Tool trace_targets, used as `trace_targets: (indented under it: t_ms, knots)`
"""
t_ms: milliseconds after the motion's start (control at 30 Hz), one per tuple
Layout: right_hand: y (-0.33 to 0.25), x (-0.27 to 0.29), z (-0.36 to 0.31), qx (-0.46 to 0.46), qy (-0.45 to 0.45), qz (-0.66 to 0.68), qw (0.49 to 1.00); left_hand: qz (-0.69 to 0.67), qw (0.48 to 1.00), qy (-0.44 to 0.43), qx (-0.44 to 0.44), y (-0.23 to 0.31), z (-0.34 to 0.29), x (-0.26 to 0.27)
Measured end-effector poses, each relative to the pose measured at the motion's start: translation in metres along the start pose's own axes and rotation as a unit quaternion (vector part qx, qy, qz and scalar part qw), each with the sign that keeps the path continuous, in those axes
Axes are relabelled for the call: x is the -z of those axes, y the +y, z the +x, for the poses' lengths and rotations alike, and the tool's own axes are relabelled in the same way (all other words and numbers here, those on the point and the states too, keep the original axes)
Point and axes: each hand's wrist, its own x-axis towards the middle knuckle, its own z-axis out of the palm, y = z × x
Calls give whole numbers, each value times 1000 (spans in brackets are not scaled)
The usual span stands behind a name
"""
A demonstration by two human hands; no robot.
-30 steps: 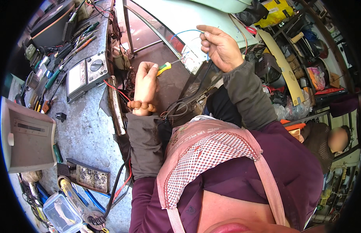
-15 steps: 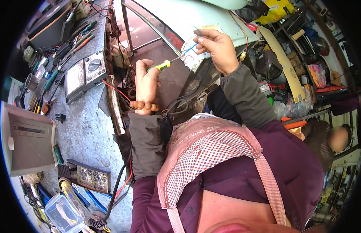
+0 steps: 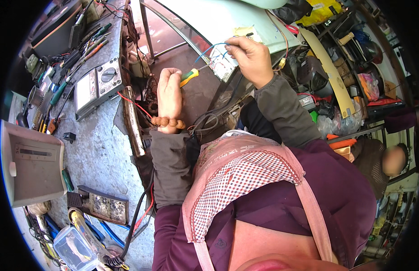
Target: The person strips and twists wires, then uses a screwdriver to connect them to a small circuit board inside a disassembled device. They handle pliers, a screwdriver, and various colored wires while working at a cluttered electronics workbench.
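Note:
My left hand, with a wooden bead bracelet at the wrist, is closed around a screwdriver with a green and yellow handle. Its shaft reaches right toward a small white part with thin wires, at the lower corner of a large pale panel. Whether the tip touches it I cannot tell. Between thumb and fingers my right hand pinches a blue wire, which arcs out to the left above the screwdriver. A short dark-tipped piece shows just beyond the right hand.
On the workbench at left stand an analog multimeter, several hand tools and a clear plastic box. Dark cables hang below my hands. Cluttered shelves and another person are at the right.
My right hand has shifted slightly, and the blue wire now arcs left from its fingertips. My left hand has turned a little, still holding the screwdriver.

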Motion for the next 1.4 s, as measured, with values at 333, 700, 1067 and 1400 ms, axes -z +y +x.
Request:
trace_targets:
  t_ms: [333, 700, 1067, 1400]
  knots:
    - [10, -9, -4, 42, -9, -36, 998, 18, 1000, 3, 24, 14, -10, -6]
    - [11, -12, -6, 44, -24, -43, 998, 32, 999, 6, 8, 4, -5, -2]
    - [13, -13, -3, -4, -39, -63, 997, 60, 998, 20, -8, -7, -1, 3]
    - [18, -13, -1, -31, -46, -39, 998, -13, 999, -39, -13, 15, -6, 13]
